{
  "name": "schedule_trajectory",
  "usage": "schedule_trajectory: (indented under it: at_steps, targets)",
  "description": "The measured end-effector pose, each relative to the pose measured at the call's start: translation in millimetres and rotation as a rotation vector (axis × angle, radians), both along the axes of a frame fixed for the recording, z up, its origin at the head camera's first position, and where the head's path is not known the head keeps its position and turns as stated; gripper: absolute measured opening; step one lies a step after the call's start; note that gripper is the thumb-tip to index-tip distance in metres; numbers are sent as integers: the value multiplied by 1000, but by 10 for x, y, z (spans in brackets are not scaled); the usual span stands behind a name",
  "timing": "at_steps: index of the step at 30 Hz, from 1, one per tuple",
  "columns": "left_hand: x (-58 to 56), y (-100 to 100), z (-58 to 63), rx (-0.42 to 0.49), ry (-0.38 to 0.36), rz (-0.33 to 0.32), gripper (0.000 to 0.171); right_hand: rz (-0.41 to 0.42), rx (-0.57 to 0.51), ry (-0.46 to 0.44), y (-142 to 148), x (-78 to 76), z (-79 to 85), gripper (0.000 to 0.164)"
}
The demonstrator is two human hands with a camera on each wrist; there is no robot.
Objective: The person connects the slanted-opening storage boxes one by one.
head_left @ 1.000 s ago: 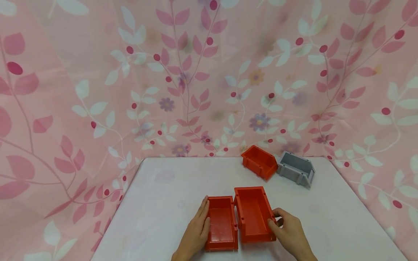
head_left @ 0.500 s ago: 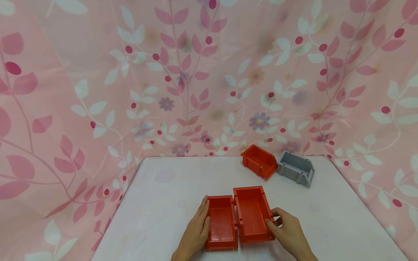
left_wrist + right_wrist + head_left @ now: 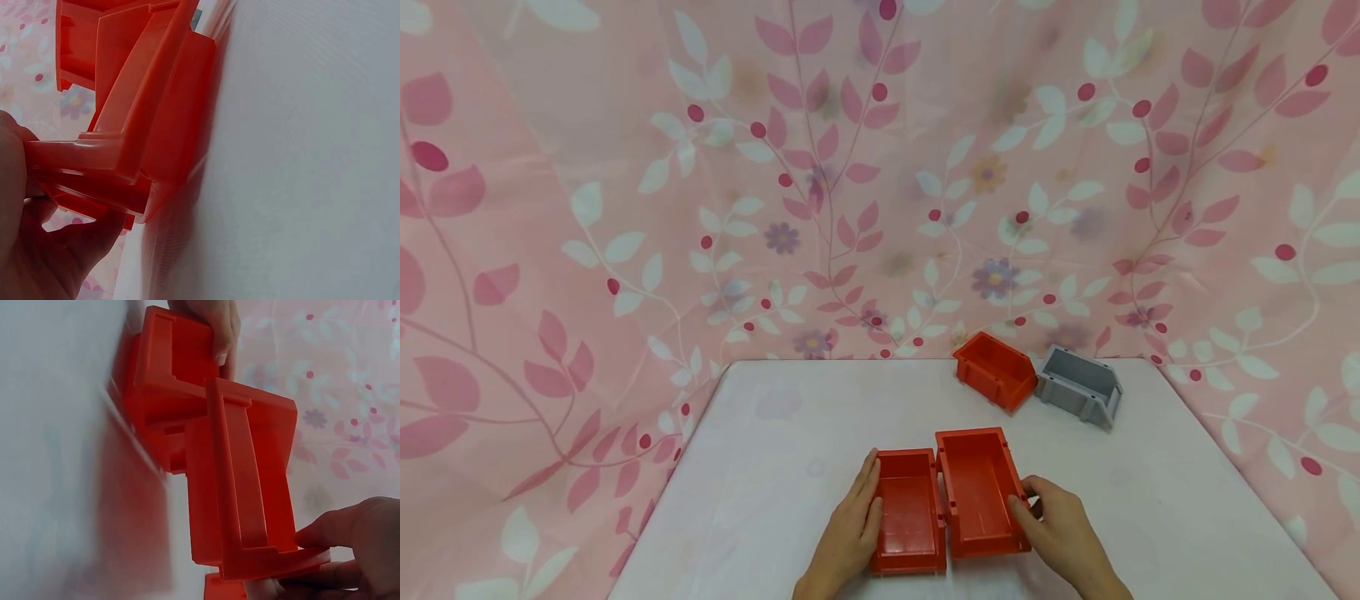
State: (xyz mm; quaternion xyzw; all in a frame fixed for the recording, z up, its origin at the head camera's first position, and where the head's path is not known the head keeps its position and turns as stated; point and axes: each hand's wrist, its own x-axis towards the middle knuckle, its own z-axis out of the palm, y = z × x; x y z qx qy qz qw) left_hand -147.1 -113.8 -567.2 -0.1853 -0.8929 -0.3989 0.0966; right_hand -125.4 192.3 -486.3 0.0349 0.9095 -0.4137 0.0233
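Two red open-front storage bins stand side by side in the head view. My left hand (image 3: 844, 533) grips the left wall of the left bin (image 3: 907, 521), thumb at the rim and fingers along the outside. With thumb inside and fingers outside, my right hand (image 3: 1063, 533) pinches the right wall of the right bin (image 3: 981, 492). The right wrist view has this right bin (image 3: 240, 475) raised off the table and higher than the left bin (image 3: 156, 359). Their neighbouring side walls meet or overlap along the middle. Both bins have nothing inside.
At the back right of the white table (image 3: 790, 467) stand another red bin (image 3: 996, 372) and a grey bin (image 3: 1078, 387), close against each other. A pink floral curtain (image 3: 880, 183) hangs behind the table and along its sides.
The right bin and my right hand have shifted very slightly to the left. My left hand and the left bin stay in place.
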Motion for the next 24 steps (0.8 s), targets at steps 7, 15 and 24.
schedule_trajectory:
  at_steps: [7,15,24]
  targets:
    - [-1,-7,0,8,5,-1,59,19,54,-9,-42,-48,-19,20]
    - [8,0,5,-8,8,-8,60,60,268,56,-121,-105,-162,28]
    - [17,20,19,-9,7,0,60,78,295,87,-126,-140,-208,25]
